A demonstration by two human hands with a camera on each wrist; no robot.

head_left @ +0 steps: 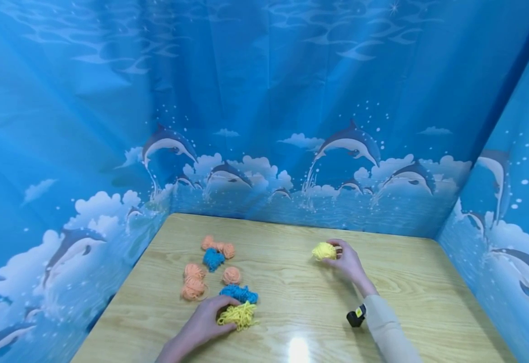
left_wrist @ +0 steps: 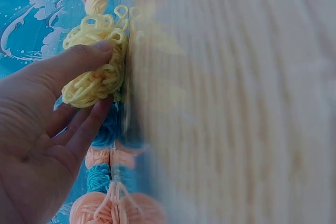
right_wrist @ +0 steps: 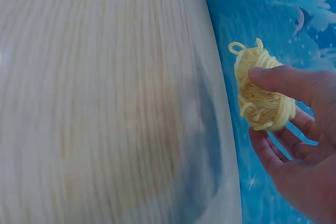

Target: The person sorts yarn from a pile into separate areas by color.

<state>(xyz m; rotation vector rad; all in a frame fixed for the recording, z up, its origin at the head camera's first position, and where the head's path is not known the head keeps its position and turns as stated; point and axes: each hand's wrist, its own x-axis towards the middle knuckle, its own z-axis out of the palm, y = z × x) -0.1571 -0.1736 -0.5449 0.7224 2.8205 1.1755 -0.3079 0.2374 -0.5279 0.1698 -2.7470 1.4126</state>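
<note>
Pale wood-grain table, glossy, enclosed by a blue dolphin-print curtain.
Table: bright glare near the front. Curtain: hung at back and both sides, printed with white clouds. Left hand: partly closed, thumb and fingers about a loose yellow bundle on the left half, just beside blue yarn; orange balls farther back. Right hand: partly closed, thumb and fingers pinching a yellow ball right of centre.
</note>
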